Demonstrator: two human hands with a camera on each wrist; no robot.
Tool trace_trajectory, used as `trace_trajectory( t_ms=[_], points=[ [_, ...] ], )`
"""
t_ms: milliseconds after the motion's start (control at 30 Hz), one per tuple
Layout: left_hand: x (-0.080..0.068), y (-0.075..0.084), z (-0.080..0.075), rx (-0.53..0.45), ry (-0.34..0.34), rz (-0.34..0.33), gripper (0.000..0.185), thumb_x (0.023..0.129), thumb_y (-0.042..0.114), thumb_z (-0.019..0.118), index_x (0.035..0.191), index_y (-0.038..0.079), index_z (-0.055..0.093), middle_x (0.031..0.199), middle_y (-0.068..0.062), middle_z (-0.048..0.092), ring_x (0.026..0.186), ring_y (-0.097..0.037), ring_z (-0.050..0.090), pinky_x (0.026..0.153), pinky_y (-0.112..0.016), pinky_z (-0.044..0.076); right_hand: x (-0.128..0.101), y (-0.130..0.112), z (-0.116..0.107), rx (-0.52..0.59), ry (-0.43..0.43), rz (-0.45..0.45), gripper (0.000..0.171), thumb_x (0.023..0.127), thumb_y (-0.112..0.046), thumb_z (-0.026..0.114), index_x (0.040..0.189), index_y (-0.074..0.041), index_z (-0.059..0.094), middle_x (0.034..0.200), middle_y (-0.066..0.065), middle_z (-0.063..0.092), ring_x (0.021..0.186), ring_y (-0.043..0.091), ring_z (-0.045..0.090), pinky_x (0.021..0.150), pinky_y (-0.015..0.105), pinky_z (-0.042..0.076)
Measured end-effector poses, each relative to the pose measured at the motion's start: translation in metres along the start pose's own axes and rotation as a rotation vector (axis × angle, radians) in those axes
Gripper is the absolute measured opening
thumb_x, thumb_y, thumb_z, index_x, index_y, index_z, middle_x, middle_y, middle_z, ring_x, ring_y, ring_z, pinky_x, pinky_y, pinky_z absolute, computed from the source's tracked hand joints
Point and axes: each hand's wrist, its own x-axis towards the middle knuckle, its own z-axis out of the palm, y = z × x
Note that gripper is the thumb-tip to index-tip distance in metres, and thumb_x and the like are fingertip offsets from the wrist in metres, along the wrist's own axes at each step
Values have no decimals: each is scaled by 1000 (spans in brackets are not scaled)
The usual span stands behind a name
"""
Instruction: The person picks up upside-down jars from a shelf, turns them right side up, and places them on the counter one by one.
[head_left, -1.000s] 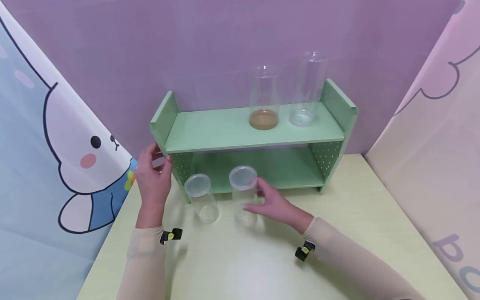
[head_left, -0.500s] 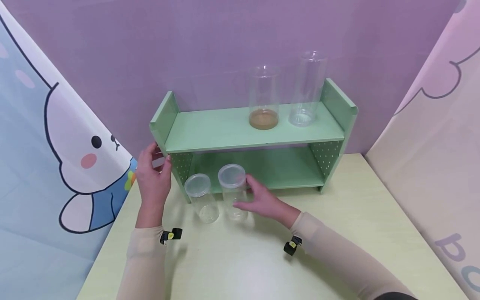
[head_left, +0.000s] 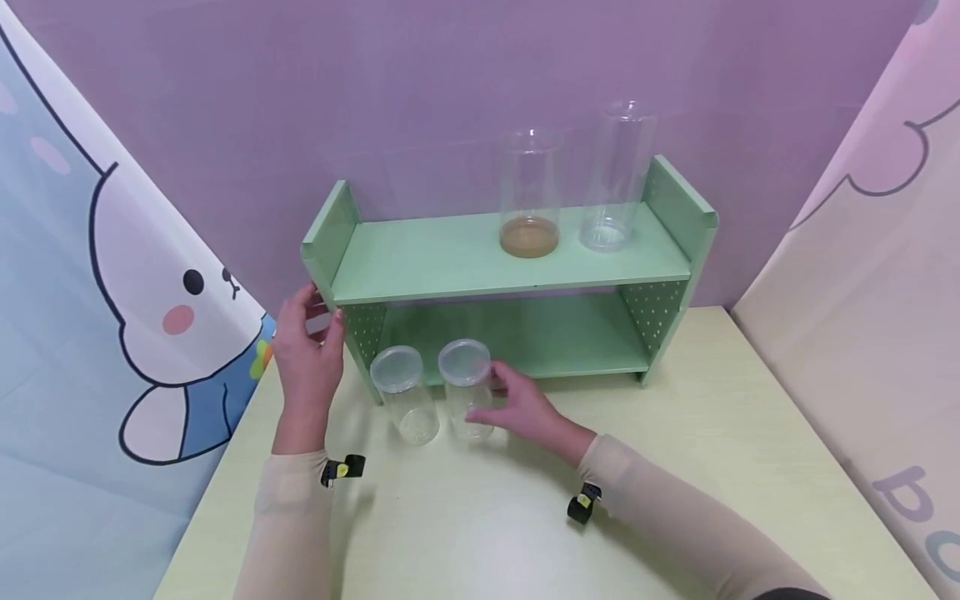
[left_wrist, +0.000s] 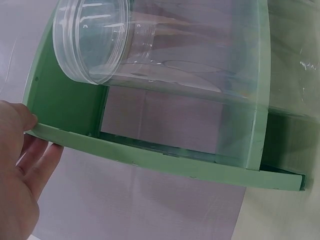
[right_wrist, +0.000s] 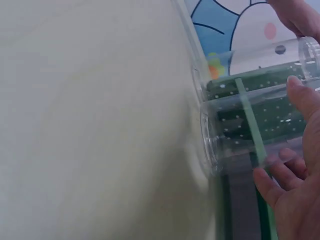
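Observation:
A green two-tier shelf (head_left: 450, 258) stands on the pale table (head_left: 712, 433). In front of its left end stand two clear lidded jars. My right hand (head_left: 521, 410) holds the right jar (head_left: 465, 390) from its right side, thumb and fingers round it (right_wrist: 240, 130). That jar stands close beside the left jar (head_left: 405, 393), which nothing holds. My left hand (head_left: 306, 354) grips the front edge of the shelf's left side panel (left_wrist: 150, 155), with the thumb (left_wrist: 22, 120) on that edge. The left jar (left_wrist: 150, 45) fills the top of the left wrist view.
On the top shelf stand a clear jar with a brownish bottom (head_left: 529, 196) and a taller clear jar (head_left: 617, 179). Purple backdrop behind, cartoon-print panels at both sides. The lower shelf (head_left: 540, 337) holds nothing visible.
My right hand has carried its jar leftward, and the jar now stands close beside the left jar. The left hand and the shelf have not moved.

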Motion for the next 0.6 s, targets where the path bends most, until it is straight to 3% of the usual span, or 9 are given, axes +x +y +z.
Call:
trace_trajectory(
  t_ms=[300,500,600],
  points=[
    [-1,-1,-1,-9,2,-2,48,110,19,71,157,25,60,140,-3,67,125,-20,70,89,-18,59,-3,6,11,19,26,-53,81,81,-18,101,151,-9,61,142,6,69,131,33,66,112,48,56],
    [-1,-1,-1,-8,3,-7,47,111,20,70,156,24,60,140,-3,67,126,-19,70,90,-27,64,-1,10,13,17,15,-50,80,83,-20,101,151,-9,60,144,6,68,132,35,65,113,49,56],
    [-1,-1,0,-12,2,-7,47,111,19,70,156,24,60,140,-3,67,126,-20,69,89,-22,62,-1,11,13,9,12,-52,80,83,-20,100,151,-9,60,144,5,68,133,34,65,113,47,56]
  ],
)
